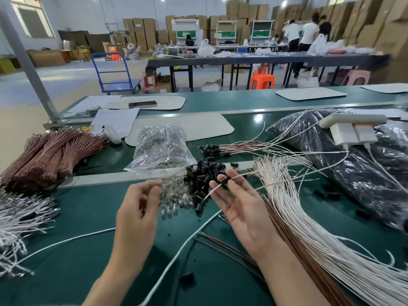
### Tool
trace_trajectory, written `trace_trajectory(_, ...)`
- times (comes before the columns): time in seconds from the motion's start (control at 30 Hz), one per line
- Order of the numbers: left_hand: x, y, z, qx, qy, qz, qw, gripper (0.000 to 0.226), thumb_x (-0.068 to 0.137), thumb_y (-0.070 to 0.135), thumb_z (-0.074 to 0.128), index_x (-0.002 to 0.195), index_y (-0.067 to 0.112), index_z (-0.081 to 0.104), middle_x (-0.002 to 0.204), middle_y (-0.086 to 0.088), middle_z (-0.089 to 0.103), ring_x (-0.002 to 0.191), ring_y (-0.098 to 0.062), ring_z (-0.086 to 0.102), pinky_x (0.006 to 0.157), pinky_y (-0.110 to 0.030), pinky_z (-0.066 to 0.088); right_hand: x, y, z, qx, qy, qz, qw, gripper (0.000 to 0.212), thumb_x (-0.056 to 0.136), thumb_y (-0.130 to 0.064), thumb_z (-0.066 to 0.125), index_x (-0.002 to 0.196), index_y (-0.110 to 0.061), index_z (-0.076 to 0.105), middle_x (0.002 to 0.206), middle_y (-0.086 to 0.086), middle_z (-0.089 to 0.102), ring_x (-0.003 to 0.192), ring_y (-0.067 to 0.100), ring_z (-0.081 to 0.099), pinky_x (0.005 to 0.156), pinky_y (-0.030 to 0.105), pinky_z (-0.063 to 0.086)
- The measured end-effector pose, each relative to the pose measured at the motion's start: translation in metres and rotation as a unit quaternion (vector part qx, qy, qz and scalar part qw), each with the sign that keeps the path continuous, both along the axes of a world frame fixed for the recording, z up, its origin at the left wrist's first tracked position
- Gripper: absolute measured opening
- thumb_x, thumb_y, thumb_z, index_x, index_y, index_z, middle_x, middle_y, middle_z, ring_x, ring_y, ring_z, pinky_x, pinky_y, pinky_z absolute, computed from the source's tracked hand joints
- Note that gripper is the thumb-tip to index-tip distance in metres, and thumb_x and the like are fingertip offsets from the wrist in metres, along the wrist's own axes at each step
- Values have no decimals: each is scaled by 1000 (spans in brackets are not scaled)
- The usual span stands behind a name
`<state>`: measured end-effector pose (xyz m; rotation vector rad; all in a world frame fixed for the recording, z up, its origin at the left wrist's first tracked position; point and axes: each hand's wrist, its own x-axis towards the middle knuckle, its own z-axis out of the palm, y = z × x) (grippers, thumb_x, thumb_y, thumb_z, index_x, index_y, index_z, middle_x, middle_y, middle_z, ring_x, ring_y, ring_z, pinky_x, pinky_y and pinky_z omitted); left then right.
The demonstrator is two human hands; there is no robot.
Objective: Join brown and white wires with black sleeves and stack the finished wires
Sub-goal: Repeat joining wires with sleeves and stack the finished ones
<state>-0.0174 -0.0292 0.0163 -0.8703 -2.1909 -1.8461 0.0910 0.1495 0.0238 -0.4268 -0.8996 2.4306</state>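
The right hand is palm up over the green bench, its fingers pinching a white wire that has a black sleeve on it. The left hand curls its fingers at a heap of small glass bulbs; I cannot tell if it holds one. Loose black sleeves are piled just behind. The finished wires lie farther back, and brown wire bundles sit far left.

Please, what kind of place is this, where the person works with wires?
Most likely a factory assembly hall. The green workbench holds bundled brown wires and loose white wires, cardboard boxes are stacked along the back wall, and other workers stand at long tables.
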Motion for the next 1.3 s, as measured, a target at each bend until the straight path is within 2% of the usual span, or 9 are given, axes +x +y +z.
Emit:
trace_trajectory(0.1,-2,-7,-16,-55,76,-6,996,10,96,32,57,100,37,64,91,12,59,69,-12,55,61,-13,42,-4,-1,-3,-4,-18,-4,1000,27,100,0,48,109,-11,70,109,15,72,102,32,73,97,46,55)
trace_trajectory(0.23,-1,-8,-21,-93,147,-16,985,11,95,29,60,104,33,65,100,15,57,72,-15,56,65,-20,44,-3,-1,-5,-39,-10,1,999,26,100,2,47,114,-5,67,106,18,72,99,32,73,87,40,61)
trace_trajectory(0.37,3,-8,-25,-107,147,-26,983,11,95,35,58,104,34,64,100,18,55,73,-12,57,62,-26,46,-4,-3,-7,-31,-5,1,1000,24,100,-2,52,111,-5,72,106,20,71,101,31,73,89,37,60)
trace_trajectory(0.5,5,-8,-26,-127,162,-34,978,10,96,33,59,104,33,64,100,17,54,71,-13,56,58,-35,49,-7,-4,-7,-7,6,8,1000,24,90,-7,60,101,-15,80,103,12,74,101,27,73,89,37,60)
trace_trajectory(0.7,5,-8,-28,-145,170,-24,974,8,97,33,59,103,32,64,99,20,52,70,-12,56,57,-34,50,-6,-4,-11,0,23,21,1000,27,91,-7,60,108,-17,78,111,10,73,104,28,72,83,38,60)
trace_trajectory(0.87,5,-8,-30,-157,167,-20,973,13,97,37,55,104,31,64,99,19,52,68,-12,55,56,-38,51,-6,-3,-12,-4,28,25,999,29,94,-3,57,112,-16,75,115,12,73,106,30,71,81,40,60)
trace_trajectory(1.03,5,-7,-31,-158,163,-17,974,16,97,39,54,104,31,65,99,19,53,70,-12,56,57,-39,51,-5,-6,-12,7,35,32,999,28,93,-4,59,113,-18,74,115,12,72,104,29,72,82,41,60)
trace_trajectory(1.3,2,-8,-30,-98,138,-21,985,8,95,37,59,100,34,63,92,13,55,68,-14,55,63,-26,46,-9,-20,-15,59,12,90,994,33,90,-7,64,120,-16,70,119,13,71,107,30,69,86,41,59)
